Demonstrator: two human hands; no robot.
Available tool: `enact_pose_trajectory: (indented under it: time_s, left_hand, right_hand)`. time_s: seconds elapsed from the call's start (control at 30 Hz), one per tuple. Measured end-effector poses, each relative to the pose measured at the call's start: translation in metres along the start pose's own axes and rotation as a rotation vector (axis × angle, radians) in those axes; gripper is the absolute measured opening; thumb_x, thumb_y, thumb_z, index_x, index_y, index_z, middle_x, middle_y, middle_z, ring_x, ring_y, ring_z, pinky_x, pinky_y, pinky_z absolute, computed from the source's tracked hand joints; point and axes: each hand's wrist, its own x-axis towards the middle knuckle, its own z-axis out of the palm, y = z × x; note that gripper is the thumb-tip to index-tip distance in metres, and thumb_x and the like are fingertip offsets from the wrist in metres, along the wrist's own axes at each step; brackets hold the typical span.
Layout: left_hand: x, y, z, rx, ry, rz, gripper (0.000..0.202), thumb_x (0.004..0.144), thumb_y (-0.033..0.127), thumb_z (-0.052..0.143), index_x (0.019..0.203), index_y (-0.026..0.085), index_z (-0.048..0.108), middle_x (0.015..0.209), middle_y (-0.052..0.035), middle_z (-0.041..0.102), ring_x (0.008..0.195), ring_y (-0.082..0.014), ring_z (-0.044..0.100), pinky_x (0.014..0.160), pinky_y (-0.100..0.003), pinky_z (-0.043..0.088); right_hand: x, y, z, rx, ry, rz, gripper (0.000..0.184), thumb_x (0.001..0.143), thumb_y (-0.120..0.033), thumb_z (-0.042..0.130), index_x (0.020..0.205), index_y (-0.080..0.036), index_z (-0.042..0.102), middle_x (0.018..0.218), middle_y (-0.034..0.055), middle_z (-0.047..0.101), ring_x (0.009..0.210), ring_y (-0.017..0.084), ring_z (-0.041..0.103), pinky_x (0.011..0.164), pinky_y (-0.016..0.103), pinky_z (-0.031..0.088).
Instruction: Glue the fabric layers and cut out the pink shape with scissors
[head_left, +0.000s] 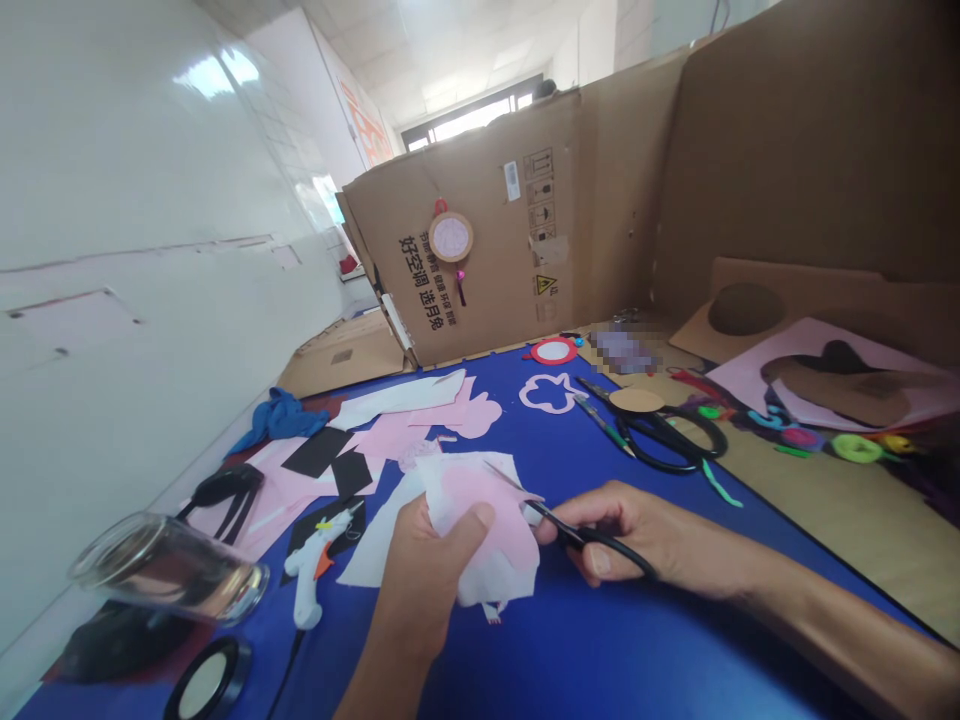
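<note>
My left hand [431, 560] pinches a white sheet with a pink piece [491, 500] lying against it, the thumb pressed on the pink. In my right hand [622, 535] is a pair of black-handled scissors [570, 530], its fingers through the handle loops. The scissor blades reach the right edge of the held sheets, and a pale tip shows above them. Behind my left hand more white sheet [375, 550] spreads over the blue table. A pink flower-shaped outline [551, 393] lies farther back, apart from both hands.
A white glue gun [307, 575] and a glass jar [172, 570] are at left. Pink sheets [390, 440] and black pieces [319, 452] lie behind. Larger black scissors [667, 440] and a pencil [611, 430] rest at back right. Cardboard walls [495, 270] stand behind.
</note>
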Motion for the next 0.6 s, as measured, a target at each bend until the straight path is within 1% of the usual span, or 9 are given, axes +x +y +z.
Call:
enact_pose_trajectory:
  time_s: [0.13,0.27,0.37,0.47,0.6]
  left_hand:
    - [-0.0012,-0.0030,0.0040,-0.028,0.037,0.009,0.038,0.070,0.040,0.090,0.093,0.012,0.078,0.077,-0.0095,0.079,0.061,-0.0234,0.072,0.058,-0.031,0.059]
    - [-0.0022,-0.0061,0.0055,-0.057,0.012,-0.015,0.042,0.071,0.041,0.090,0.099,0.012,0.078,0.080,-0.0105,0.080,0.063,-0.0254,0.074,0.057,-0.032,0.058]
    - [-0.0027,-0.0069,0.0054,-0.101,-0.030,-0.027,0.044,0.071,0.038,0.090,0.105,0.011,0.079,0.086,-0.0129,0.082,0.072,-0.0298,0.078,0.063,-0.036,0.062]
    - [-0.0014,-0.0068,0.0035,-0.185,-0.073,-0.038,0.044,0.070,0.036,0.092,0.103,0.011,0.079,0.092,-0.0147,0.082,0.079,-0.0319,0.079,0.070,-0.038,0.064]
    - [0.0035,-0.0069,-0.0023,-0.235,-0.119,-0.066,0.048,0.070,0.040,0.093,0.106,0.011,0.078,0.091,-0.0146,0.082,0.081,-0.0327,0.079,0.073,-0.041,0.065]
  right_hand:
    - [0.0001,-0.0037,0.0008,-0.015,-0.007,-0.014,0.069,0.086,-0.077,0.078,0.122,-0.019,0.083,0.077,-0.0028,0.055,0.072,0.014,0.039,0.065,0.027,0.028]
    - [0.0004,-0.0059,-0.0003,-0.017,0.003,-0.018,0.068,0.086,-0.077,0.078,0.119,-0.018,0.084,0.077,-0.0030,0.055,0.072,0.014,0.039,0.065,0.027,0.027]
    - [-0.0004,-0.0065,-0.0012,-0.022,0.000,-0.005,0.069,0.085,-0.079,0.077,0.118,-0.018,0.083,0.076,-0.0028,0.055,0.072,0.014,0.040,0.065,0.027,0.027]
    - [-0.0016,-0.0061,-0.0016,-0.032,-0.011,0.004,0.069,0.086,-0.078,0.077,0.118,-0.018,0.084,0.076,-0.0026,0.056,0.072,0.014,0.041,0.065,0.027,0.028]
    - [-0.0028,-0.0048,-0.0017,-0.036,-0.016,0.035,0.069,0.084,-0.076,0.080,0.120,-0.018,0.083,0.076,-0.0021,0.058,0.071,0.014,0.043,0.066,0.027,0.030]
